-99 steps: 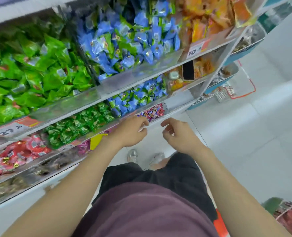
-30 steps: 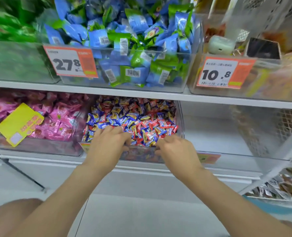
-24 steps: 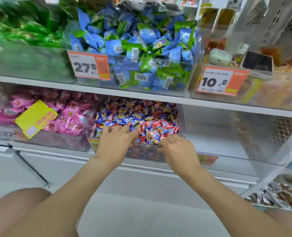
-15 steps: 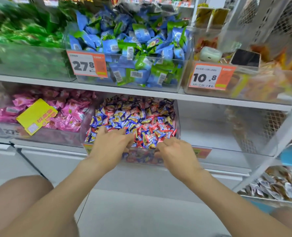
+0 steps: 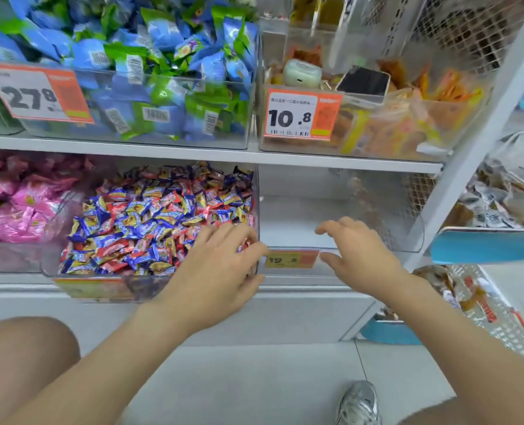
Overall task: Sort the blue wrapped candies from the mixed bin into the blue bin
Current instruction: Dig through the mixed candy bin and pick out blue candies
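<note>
The mixed bin (image 5: 80,289) is a clear tub on the lower shelf, heaped with small blue wrapped candies (image 5: 132,225) and red ones. My left hand (image 5: 218,271) straddles its front right corner, with the fingers over the candies and the thumb down the front wall. My right hand (image 5: 355,250) hovers with spread fingers over the front edge of an empty clear bin (image 5: 405,240) just to the right, holding nothing. On the shelf above stands a clear bin (image 5: 224,133) of blue and green packets.
Pink candies (image 5: 24,210) fill the tub left of the mixed bin. An orange snack bin (image 5: 408,130) with a phone (image 5: 363,82) on top sits upper right. Blue-fronted wire baskets (image 5: 484,243) stand at the right. My knee and shoe are below.
My right hand has let go of the mixed bin's front wall and moved right over the empty bin. My left hand has slid to the bin's right corner. The view has shifted right and closer.
</note>
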The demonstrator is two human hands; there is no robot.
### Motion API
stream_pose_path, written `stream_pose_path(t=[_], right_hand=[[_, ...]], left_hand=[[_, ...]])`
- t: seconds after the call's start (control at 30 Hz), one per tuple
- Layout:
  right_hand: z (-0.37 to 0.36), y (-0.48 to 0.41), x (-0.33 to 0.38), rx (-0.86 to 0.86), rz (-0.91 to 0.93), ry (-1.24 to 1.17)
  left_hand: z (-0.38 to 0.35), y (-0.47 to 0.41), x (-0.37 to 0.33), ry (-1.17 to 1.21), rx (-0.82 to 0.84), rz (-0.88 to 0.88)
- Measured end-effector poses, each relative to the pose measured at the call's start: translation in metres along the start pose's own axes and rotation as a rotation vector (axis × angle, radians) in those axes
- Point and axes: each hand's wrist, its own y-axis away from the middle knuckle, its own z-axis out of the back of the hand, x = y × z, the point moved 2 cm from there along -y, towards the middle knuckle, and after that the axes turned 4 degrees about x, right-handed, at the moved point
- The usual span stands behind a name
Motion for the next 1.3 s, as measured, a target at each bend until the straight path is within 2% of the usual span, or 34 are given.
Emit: stream_pose_path(t=[0.07, 0.2, 0.4, 0.5, 0.7, 0.8, 0.87, 0.93, 1.0, 1.13, 1.3], right_hand=[[-0.011, -0.011, -0.019, 0.126, 0.001, -0.05], [-0.012, -0.024, -0.034, 0.124, 0.053, -0.109], [-0.003, -0.01, -0.04, 0.013, 0.092, -0.19], [-0.003, 0.009, -0.038, 0.084, 0.118, -0.206], [-0.012, 0.033, -0.016, 0.243, 0.101, -0.048], [-0.001, 0.034, 0.004, 0.251, 0.056, -0.114], [0.006, 0.032, 0.033, 0.17, 0.087, -0.291], [0.007, 0.026, 0.069, 0.073, 0.076, -0.495], [0.003, 0.014, 0.102, 0.034, 0.038, -0.621], [-0.009, -0.013, 0.129, -0.005, -0.015, -0.597], [-0.015, -0.025, 0.132, -0.006, -0.024, -0.557]], left_hand=[[-0.017, -0.013, -0.015, -0.085, 0.064, -0.015], [-0.032, -0.034, -0.027, -0.27, 0.158, -0.002], [-0.025, -0.034, -0.032, -0.269, 0.12, 0.003], [-0.021, -0.02, -0.034, -0.287, 0.114, -0.06], [-0.018, 0.006, -0.033, -0.277, 0.202, -0.113], [-0.004, 0.015, -0.032, -0.21, 0.116, -0.013], [0.005, 0.021, -0.023, -0.185, 0.037, 0.113], [0.008, 0.027, -0.006, -0.201, 0.045, 0.257], [0.006, 0.036, 0.015, -0.243, 0.123, 0.368], [0.002, 0.05, 0.042, -0.3, 0.265, 0.48], [0.007, 0.054, 0.048, -0.292, 0.312, 0.475]])
